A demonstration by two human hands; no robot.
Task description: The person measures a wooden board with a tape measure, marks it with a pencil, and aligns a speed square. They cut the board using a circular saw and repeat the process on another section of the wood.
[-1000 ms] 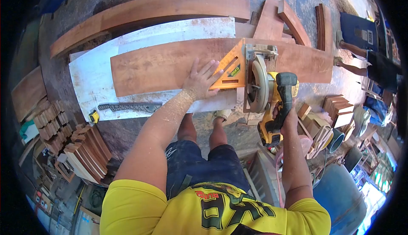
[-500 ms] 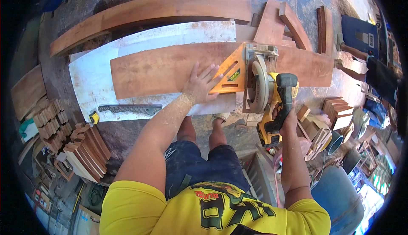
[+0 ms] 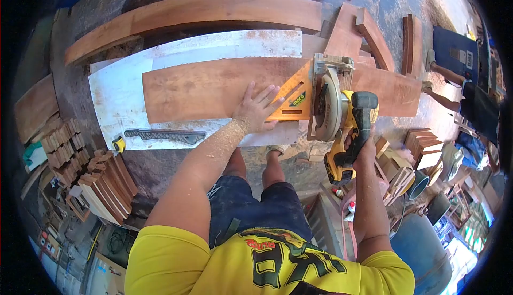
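A broad reddish-brown wooden board (image 3: 197, 89) lies across a white sheet (image 3: 120, 89). My left hand (image 3: 255, 109) rests flat on the board, fingers spread, with the fingertips on the edge of an orange speed square (image 3: 295, 96). Sawdust clings to that wrist and forearm. In my right hand (image 3: 364, 152) is the handle of a yellow and black cordless circular saw (image 3: 350, 119). The saw's base sits across the board, against the right side of the square. Its guard hides the blade where it meets the wood.
A handsaw (image 3: 165, 135) and a yellow tape measure (image 3: 118, 144) lie along the sheet's near edge. Beyond it is a long curved timber (image 3: 214, 8). Stacked wood pieces (image 3: 107, 185) stand at the left. Another person's leg (image 3: 446, 73) shows at the far right.
The whole scene has shifted slightly in the view. Both hands, the speed square and the circular saw keep nearly the same places on the board.
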